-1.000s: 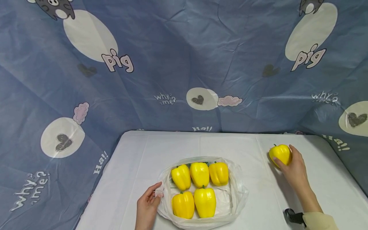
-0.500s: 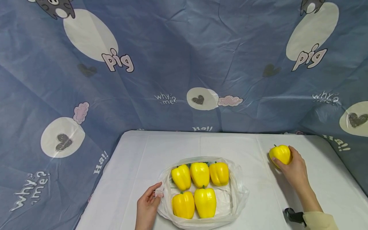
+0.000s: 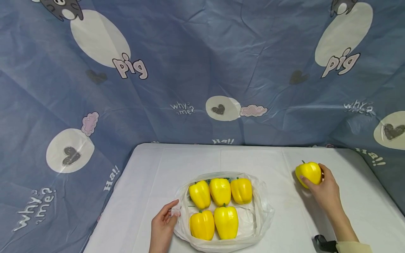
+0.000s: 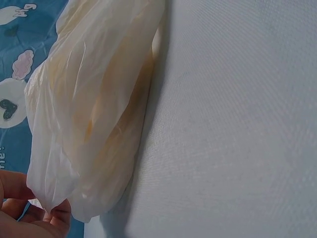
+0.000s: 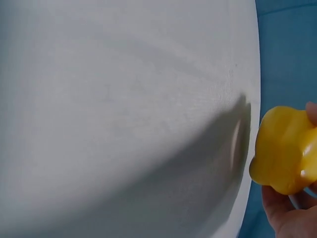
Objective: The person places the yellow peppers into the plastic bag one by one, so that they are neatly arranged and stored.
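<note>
My right hand (image 3: 327,189) grips a yellow bell pepper (image 3: 308,174) by its sides at the right of the table, its green stem pointing away. In the right wrist view the pepper (image 5: 282,148) stands above its shadow, with fingers on two sides. My left hand (image 3: 163,225) pinches the left edge of a white plastic bag (image 3: 264,211). Inside the bag's open mouth lie several more yellow bell peppers (image 3: 226,222), in a back row and a front row. From the left wrist, the bag (image 4: 99,99) hangs in folds from the pinching fingers (image 4: 59,218).
A white cloth covers the table (image 3: 152,175). Behind it and along its sides hangs a blue printed curtain (image 3: 177,70). A black wrist device (image 3: 324,243) sits at the right sleeve. The bag's front right corner shows its bare bottom.
My right hand has shifted slightly toward me with the bell pepper in its grip. The left hand, the bag and the peppers in it stay as they were.
</note>
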Motion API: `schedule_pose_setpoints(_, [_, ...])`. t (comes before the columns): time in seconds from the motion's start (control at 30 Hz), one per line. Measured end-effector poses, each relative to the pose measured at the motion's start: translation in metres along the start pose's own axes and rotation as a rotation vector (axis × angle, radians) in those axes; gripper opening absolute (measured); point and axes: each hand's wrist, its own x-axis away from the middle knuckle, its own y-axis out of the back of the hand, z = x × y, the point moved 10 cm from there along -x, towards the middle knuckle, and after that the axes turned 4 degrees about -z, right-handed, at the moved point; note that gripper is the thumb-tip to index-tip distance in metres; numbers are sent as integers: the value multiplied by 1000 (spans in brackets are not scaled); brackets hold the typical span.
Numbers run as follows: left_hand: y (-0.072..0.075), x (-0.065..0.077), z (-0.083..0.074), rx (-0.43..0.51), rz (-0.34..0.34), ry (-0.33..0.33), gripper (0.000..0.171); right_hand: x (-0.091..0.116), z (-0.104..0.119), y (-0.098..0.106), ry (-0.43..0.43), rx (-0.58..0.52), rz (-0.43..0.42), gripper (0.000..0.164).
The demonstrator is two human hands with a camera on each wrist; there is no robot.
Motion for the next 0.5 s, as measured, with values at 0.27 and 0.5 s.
schedule_pose_setpoints(0.27, [-1,0,0,0,0,-1,41,14,2,0,-7,-18,25,88])
schedule_pose_setpoints(0.5, [-2,-1,3,-9,-2,33,42,25,8,1,5,-37,44,89])
